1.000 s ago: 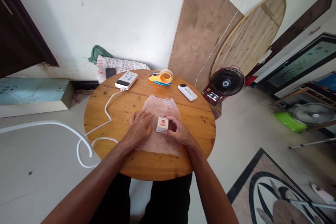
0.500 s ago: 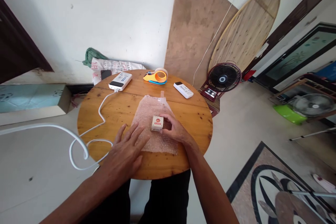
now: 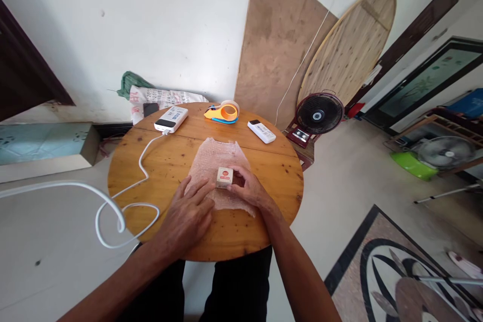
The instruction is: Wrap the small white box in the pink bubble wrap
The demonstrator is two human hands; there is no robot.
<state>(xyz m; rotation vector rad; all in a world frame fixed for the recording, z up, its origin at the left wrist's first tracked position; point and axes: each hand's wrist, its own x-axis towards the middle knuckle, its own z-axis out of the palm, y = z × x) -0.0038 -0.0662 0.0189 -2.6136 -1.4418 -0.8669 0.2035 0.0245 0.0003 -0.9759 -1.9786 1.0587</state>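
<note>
A small white box (image 3: 224, 177) with a red mark on top sits on a sheet of pink bubble wrap (image 3: 219, 161) spread over the round wooden surface (image 3: 264, 171). The right hand (image 3: 247, 190) grips the box from its right side, fingers curled against it. The left hand (image 3: 188, 211) lies flat just beside the box, fingers released and spread, their tips on the near left part of the wrap. Toward the far edge lie a white power bank (image 3: 171, 118) with its white cable (image 3: 141, 166) trailing off the left edge, an orange tape dispenser (image 3: 223, 111) and a white remote (image 3: 261, 131).
</note>
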